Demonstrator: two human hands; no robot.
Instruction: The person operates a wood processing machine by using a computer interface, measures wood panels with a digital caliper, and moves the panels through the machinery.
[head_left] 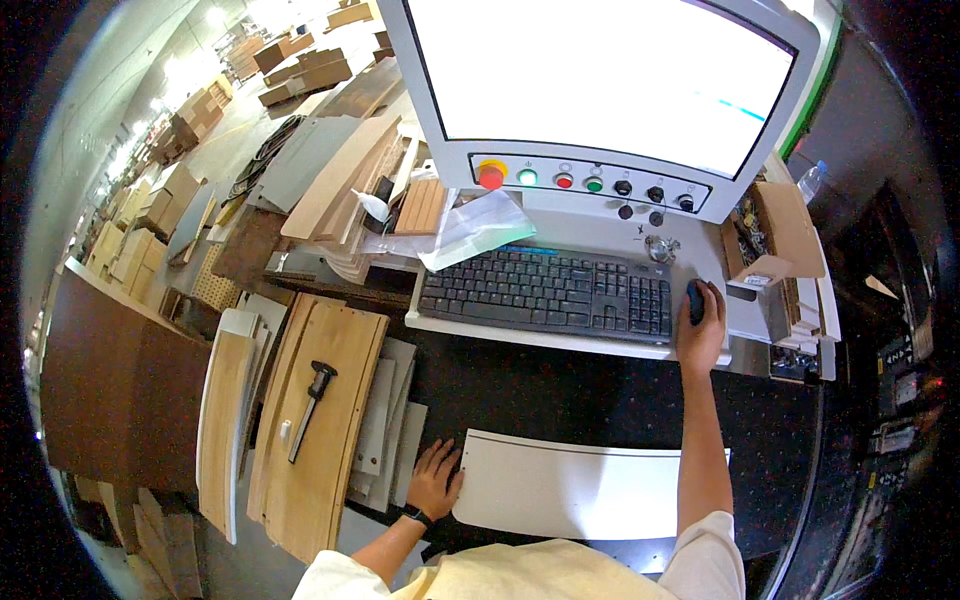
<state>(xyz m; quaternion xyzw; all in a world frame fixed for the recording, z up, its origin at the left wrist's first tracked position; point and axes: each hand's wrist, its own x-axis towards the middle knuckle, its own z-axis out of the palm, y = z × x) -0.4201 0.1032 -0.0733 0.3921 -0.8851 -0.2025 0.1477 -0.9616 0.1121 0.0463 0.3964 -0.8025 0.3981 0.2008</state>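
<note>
My right hand rests over a black computer mouse, fingers curved around it, at the right end of the keyboard shelf. Just left of it lies a black keyboard. My left hand lies flat with its fingers stretched out, at the left end of a long white panel. That panel lies on the dark surface in front of me, and my right forearm crosses over its right part. Above the keyboard stands a large monitor, its screen mostly washed out white.
Below the screen runs a row of buttons with a red emergency stop. Left are stacked wooden boards bearing a black caliper. A plastic bag touches the keyboard's far left. An opened cardboard box stands at right.
</note>
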